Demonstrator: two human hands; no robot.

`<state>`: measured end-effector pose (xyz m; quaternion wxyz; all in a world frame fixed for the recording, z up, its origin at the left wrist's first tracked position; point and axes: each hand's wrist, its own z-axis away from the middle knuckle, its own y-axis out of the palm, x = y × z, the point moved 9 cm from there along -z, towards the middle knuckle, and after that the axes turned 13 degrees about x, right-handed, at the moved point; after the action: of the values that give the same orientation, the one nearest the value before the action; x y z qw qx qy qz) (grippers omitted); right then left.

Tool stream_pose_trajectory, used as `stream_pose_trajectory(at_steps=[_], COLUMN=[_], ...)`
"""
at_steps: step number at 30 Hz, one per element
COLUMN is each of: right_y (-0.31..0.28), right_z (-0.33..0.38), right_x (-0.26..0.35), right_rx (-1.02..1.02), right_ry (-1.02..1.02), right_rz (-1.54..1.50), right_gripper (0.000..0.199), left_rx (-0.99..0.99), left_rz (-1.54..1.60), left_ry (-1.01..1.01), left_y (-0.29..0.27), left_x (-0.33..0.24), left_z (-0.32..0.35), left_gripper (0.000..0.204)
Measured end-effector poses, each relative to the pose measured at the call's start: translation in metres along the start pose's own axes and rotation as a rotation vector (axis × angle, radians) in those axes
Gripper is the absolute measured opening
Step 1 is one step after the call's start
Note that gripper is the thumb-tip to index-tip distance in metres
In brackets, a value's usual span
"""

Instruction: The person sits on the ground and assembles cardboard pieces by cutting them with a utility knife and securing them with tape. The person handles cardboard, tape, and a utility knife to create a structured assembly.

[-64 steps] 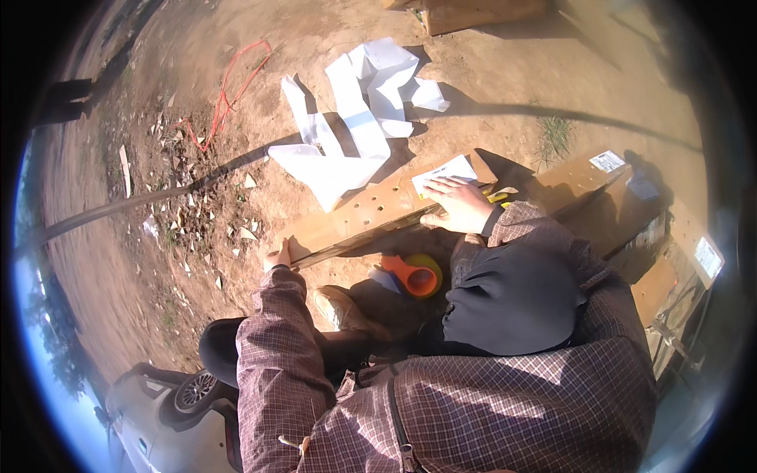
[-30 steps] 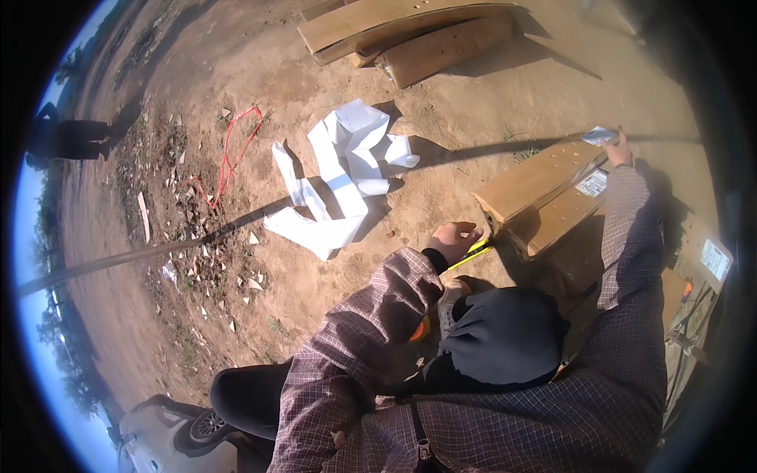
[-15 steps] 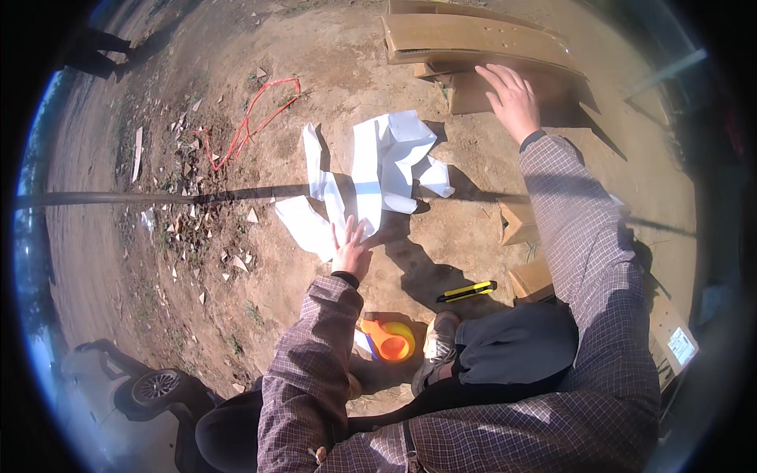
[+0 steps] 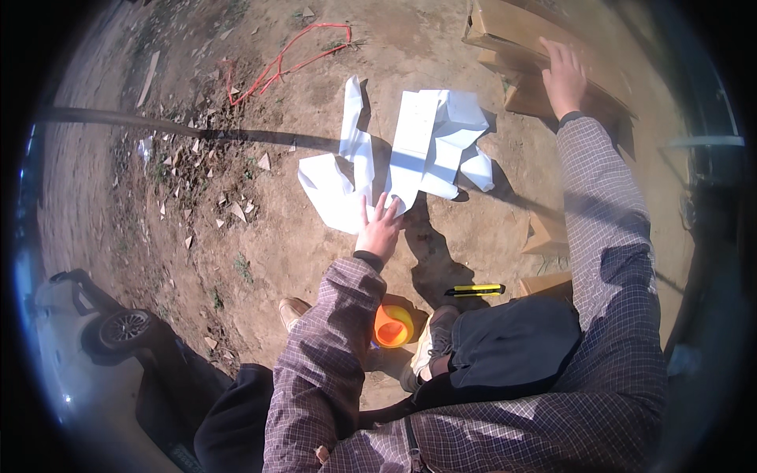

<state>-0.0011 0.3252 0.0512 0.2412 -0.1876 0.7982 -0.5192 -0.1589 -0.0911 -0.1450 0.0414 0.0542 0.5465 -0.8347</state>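
Observation:
My left hand (image 4: 379, 230) lies with spread fingers on the near edge of several folded white paper sheets (image 4: 410, 146) on the ground. It seems to press them down rather than grip them. At the upper right, my right hand (image 4: 564, 81) reaches out, fingers extended, over a stack of flat brown cardboard (image 4: 512, 27). Whether its fingertips touch the cardboard, I cannot tell. Below the sheets, a yellow and black utility knife (image 4: 475, 290) lies on the dirt. An orange and yellow tape dispenser (image 4: 394, 325) sits by my shoe, partly behind my left sleeve.
A loose red string (image 4: 276, 69) lies on the dirt at the upper left, above scattered triangular scraps (image 4: 237, 210). Smaller cardboard pieces (image 4: 546, 235) lie beside my right forearm. A parked car (image 4: 102, 355) stands at the lower left. Pole-like shadows cross the ground.
The whole view has swung, so the sheets and cardboard appear farther right. My left hand stays on the sheets, and my right hand remains over the cardboard, its fingers still extended.

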Motion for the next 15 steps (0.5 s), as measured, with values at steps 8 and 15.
stream_pose_trajectory(at_steps=[8,15], right_y=[0.009,-0.027], right_z=[-0.009,0.018], right_x=[-0.015,0.059], right_rx=[0.033,-0.136], right_ry=[0.004,-0.122], right_rz=[-0.089,-0.226], right_gripper=[0.057,0.055], left_rx=[0.037,0.010], left_rz=[-0.054,-0.005], left_ry=[0.027,0.026], left_y=[-0.001,0.002], left_x=[-0.003,0.004], left_z=[-0.010,-0.003], left_gripper=[0.035,0.037])
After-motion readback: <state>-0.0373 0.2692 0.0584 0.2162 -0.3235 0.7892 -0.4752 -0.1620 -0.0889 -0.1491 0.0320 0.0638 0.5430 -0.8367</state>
